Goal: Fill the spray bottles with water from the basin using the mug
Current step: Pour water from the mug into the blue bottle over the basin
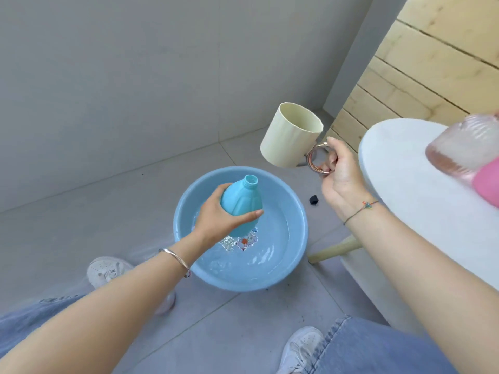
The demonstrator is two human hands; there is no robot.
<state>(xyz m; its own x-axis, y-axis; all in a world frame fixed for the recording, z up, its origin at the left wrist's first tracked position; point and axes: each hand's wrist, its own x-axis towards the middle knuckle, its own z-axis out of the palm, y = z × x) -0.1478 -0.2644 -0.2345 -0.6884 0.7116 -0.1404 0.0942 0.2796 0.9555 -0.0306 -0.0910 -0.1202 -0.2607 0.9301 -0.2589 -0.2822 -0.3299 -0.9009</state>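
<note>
Lowest in the frame, both forearms are stretched forward over denim-clad knees and white shoes. At centre, the blue basin (243, 284), part-filled with water (275, 238), is set on the tiled floor (108, 211). The blue spray bottle (241, 203) is held directly above it by the left grip (216, 220), fingers and thumb wrapped round its body, probably so that any spill falls back into the basin. Its uncapped neck is tipped toward the upper right, toward the mug (290, 139). The mug is held higher, right of centre, by the right grip (340, 171), closed on the metal ring handle (318, 160), wrist bent, rim tilted up and left. Whether it holds water cannot be told. At the right edge, a blurred pink bottle (464, 149) is seen on the white tabletop (399, 168).
</note>
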